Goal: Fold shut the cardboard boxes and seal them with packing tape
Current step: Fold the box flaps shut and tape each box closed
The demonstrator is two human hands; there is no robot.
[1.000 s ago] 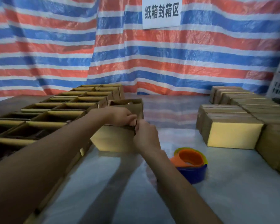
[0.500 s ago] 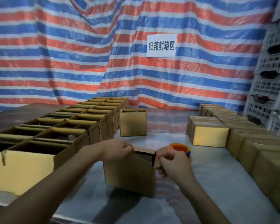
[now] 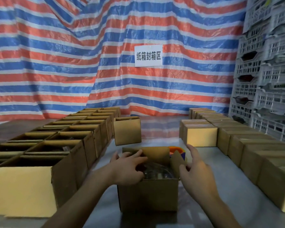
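white sign on tarp, "纸箱封箱区"

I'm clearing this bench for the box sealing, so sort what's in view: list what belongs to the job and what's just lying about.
Job: open box in front, left hand on its flap, right hand by its right flap, tape dispenser behind it, open boxes at left, closed boxes at right.

Lying about: stacked grey crates, paper sign, striped tarp.
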